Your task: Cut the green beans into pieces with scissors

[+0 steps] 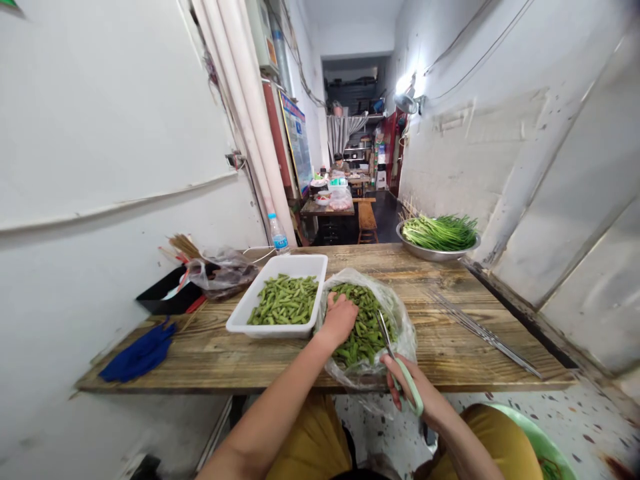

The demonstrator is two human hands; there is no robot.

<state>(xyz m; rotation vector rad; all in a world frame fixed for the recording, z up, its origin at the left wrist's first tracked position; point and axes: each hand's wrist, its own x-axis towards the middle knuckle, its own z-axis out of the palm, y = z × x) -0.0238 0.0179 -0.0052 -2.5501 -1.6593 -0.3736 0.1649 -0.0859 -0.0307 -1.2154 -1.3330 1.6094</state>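
My right hand grips scissors by their pale green handles. The metal blades point up and away, slightly parted, over a clear plastic bag full of green edamame pods. My left hand reaches down onto the pods at the bag's left side. Its fingers curl inward, and whatever they hold is hidden. Left of the bag stands a white plastic tub. Inside it lies a layer of edamame pods.
Metal skewers lie at the right, with a steel bowl of long green stalks behind them. A water bottle, black box and blue cloth occupy the left. Farther back, a person sits at a table.
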